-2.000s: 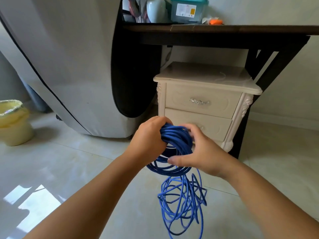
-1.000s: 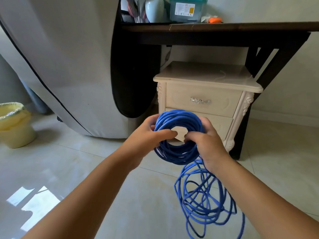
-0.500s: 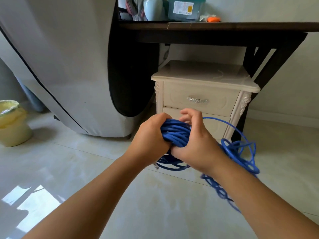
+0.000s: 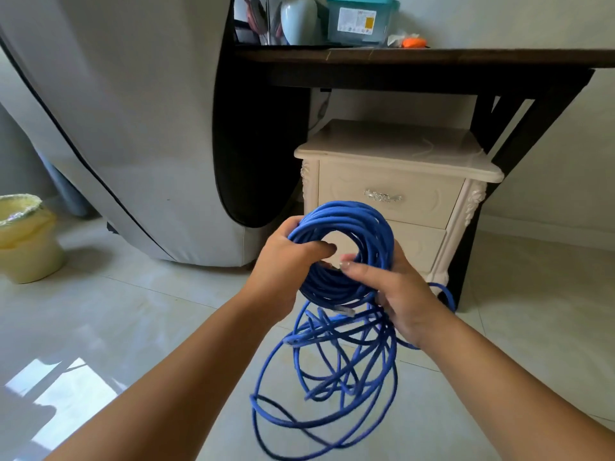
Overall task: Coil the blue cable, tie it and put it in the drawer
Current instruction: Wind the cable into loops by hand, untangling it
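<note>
The blue cable [image 4: 362, 224] is wound into a thick upright ring held in mid-air in front of a cream nightstand [image 4: 399, 151]. My left hand [image 4: 286, 261] grips the ring's left side, thumb through its hole. My right hand [image 4: 399, 294] holds the ring's lower right, fingers curled round the strands. Below the ring, several loose loops of the cable hang tangled towards the floor, with a clear plug among them. The nightstand's top drawer [image 4: 416, 207], with a silver handle, is closed; the lower drawer is partly hidden behind the coil.
A dark wooden table [image 4: 432, 58] stands over the nightstand, carrying a teal box and a vase. A large grey covered object [image 4: 126, 121] fills the left. A yellow-lined bin [image 4: 23, 237] stands at the far left on the tiled floor.
The ring has been turned back upright with its hole facing me. The loose loops that swung out to the right now hang below the hands. Both hands shifted their hold on the ring.
</note>
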Motion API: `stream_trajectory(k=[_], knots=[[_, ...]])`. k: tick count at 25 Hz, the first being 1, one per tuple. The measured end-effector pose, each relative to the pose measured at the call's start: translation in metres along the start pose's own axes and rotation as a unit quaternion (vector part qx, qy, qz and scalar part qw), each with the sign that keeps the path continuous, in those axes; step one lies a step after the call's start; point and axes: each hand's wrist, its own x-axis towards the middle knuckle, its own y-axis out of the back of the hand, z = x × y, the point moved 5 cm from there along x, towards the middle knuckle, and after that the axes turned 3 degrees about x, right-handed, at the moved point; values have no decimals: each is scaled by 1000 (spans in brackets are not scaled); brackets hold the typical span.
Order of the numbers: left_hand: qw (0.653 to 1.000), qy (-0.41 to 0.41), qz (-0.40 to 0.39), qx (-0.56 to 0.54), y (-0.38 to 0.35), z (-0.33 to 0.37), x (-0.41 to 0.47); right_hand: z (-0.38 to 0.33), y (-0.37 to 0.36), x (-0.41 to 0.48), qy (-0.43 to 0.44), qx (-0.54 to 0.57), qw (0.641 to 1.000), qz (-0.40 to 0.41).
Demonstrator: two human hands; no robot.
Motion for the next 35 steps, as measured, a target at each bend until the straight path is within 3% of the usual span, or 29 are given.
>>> stream_trajectory(k=[4,6,9,12,14,17,20,23,27,32,35], knots=[[993,54,-102,21,-8,-10,-2,3,10,10,-5,74,989,132],[983,71,-160,64,-8,-10,-6,-1,15,13,3,35,986,161],[969,18,-164,182,-1,0,-8,-14,13,8,68,-131,977,152],[896,-131,-155,395,-8,8,-9,-20,-7,-2,152,-343,924,77],[868,-172,-124,450,-9,7,-9,-22,-18,-7,196,-419,885,57],[897,-168,-68,403,-2,5,-7,-30,-19,-14,195,-402,893,61],[917,-182,-35,352,4,10,-4,-33,-5,-12,115,-330,937,23],[954,-157,-16,255,8,16,-4,-27,4,-10,38,-291,955,-49],[990,-79,-2,114,6,15,-4,-21,-3,-14,46,-112,990,-74],[996,51,41,-68,11,-1,-1,-23,1,-14,19,82,992,-97],[987,112,68,-90,12,-8,-6,-24,-4,-20,6,28,984,-177]])
